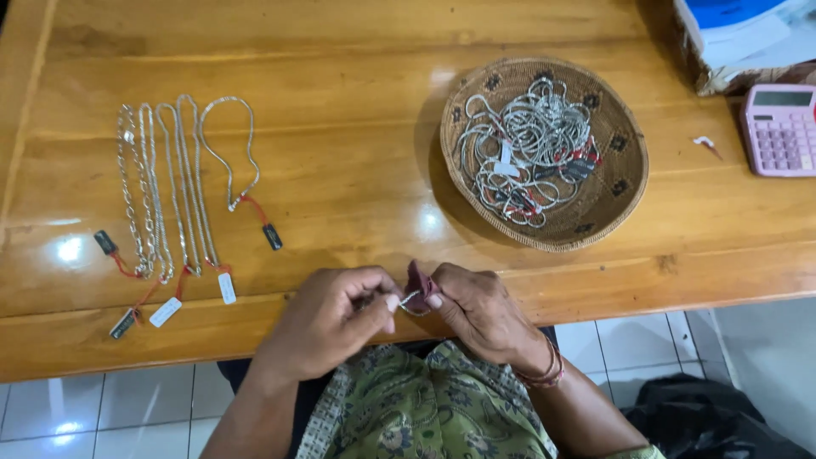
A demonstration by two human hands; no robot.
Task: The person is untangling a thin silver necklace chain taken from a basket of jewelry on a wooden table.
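My left hand [336, 319] and my right hand [476, 310] meet at the near edge of the wooden table [357, 153]. Between their fingertips they pinch a short piece of silver chain [410, 300]. My right hand also holds a small dark red cloth [418, 282] against the chain. Several silver chains [170, 187] with small tags on red strings lie side by side on the table's left part. A round woven basket [616, 191] at centre right holds a tangled heap of silver chains [529, 149].
A pink calculator [780, 129] lies at the right edge, with a box and papers [748, 38] behind it. A small white scrap [704, 142] sits beside the calculator. White floor tiles [102, 412] show below the table edge.
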